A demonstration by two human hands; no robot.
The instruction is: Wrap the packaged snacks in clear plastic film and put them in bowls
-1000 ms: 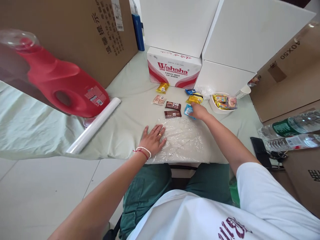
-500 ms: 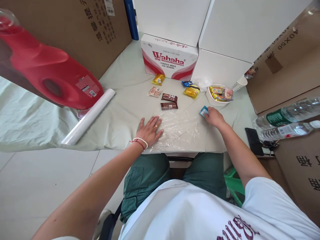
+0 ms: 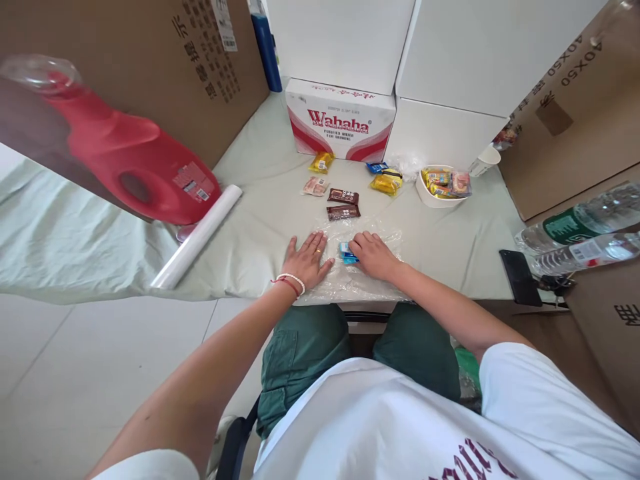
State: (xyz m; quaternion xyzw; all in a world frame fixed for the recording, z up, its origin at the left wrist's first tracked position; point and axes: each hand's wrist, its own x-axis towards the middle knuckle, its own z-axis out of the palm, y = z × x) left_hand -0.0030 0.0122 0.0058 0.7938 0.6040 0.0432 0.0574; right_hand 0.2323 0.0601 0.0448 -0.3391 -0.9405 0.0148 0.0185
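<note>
My left hand (image 3: 307,260) lies flat, fingers spread, on the left side of a sheet of clear plastic film (image 3: 333,287) at the table's front. Over the middle of the film, my right hand (image 3: 373,255) is closed on a small blue packet (image 3: 346,252), partly hidden under the fingers. Just beyond the film lie two brown-wrapped snack bars (image 3: 343,213). Behind them are a pale pink packet (image 3: 315,186), a yellow packet (image 3: 321,162), another yellow packet (image 3: 386,182) and a dark blue packet (image 3: 376,167).
A white bowl (image 3: 434,200) of wrapped snacks stands at the right rear. To the left are a white roll (image 3: 197,237) and a large red jug (image 3: 150,167). A Wahaha box (image 3: 341,123) stands behind. Plastic bottles (image 3: 585,257) and a phone (image 3: 520,277) sit on the right.
My right hand has carried the blue packet leftward from near the bowl onto the film. My left hand stays flat on the film. The camera view has shifted slightly.
</note>
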